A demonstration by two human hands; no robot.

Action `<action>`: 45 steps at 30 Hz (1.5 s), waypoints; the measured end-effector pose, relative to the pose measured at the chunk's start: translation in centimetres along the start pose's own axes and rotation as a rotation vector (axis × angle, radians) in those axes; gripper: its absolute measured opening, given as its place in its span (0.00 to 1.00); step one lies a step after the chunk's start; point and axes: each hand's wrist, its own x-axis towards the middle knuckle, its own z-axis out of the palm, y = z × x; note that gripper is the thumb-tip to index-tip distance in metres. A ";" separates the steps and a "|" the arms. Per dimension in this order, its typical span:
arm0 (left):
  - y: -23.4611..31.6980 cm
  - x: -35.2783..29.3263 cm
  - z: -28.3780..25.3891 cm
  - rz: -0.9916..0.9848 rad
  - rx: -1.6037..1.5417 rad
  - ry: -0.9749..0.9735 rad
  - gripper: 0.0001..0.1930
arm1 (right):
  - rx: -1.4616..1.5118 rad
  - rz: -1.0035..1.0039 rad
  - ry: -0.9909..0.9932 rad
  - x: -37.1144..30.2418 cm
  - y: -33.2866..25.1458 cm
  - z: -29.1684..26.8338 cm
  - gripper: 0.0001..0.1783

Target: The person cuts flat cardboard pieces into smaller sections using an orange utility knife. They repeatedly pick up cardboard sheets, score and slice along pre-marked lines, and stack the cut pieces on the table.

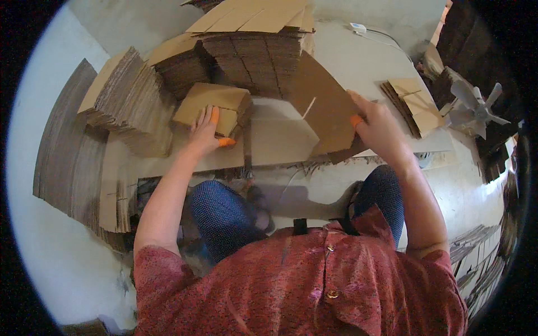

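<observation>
My left hand point(208, 129) lies spread on top of a small stack of cut cardboard pieces point(210, 94), with orange covers on the thumb and a finger. In my right hand point(374, 119) is a large flat cardboard sheet point(319, 101), pinched at its right edge and tilted up. A narrow slot shows near the sheet's left edge. The sheet stands in front of a tall stack of cardboard point(252, 59), hiding part of it. An orange cover also shows on a digit of my right hand.
Tall cardboard stacks point(120, 95) stand at the left, with more sheets point(64, 140) leaning beyond them. On the right lie a few cardboard pieces point(417, 106) and a grey fan point(476, 106). A small white device point(357, 27) with a cable rests at the back.
</observation>
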 end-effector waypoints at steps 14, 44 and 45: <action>2.4 0.7 -3.7 -0.089 -0.407 0.136 0.19 | 0.094 -0.113 0.173 -0.7 8.3 3.1 0.28; 23.1 -2.1 -0.8 0.281 -0.608 -0.259 0.41 | 0.729 0.316 0.175 -3.8 11.4 3.0 0.25; 24.1 -2.3 -1.1 0.350 -0.489 0.014 0.41 | 0.723 0.292 0.174 -4.0 11.8 3.3 0.25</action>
